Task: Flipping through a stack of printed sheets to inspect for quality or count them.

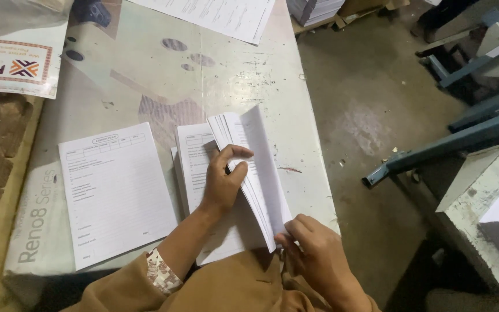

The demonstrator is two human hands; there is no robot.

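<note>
Left hand curls a closed grip around the lifted sheets; right hand pinches their near corner, just right of the printed stack on the desk. Probably best fanning slowly, thumb separating sheets.

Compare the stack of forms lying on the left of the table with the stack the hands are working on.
The left stack lies flat, squared and untouched; the held stack has its sheets lifted and fanned. The left hand presses into the held stack and the right hand pinches its near corner; neither touches the left stack. Both are white printed forms.
</note>
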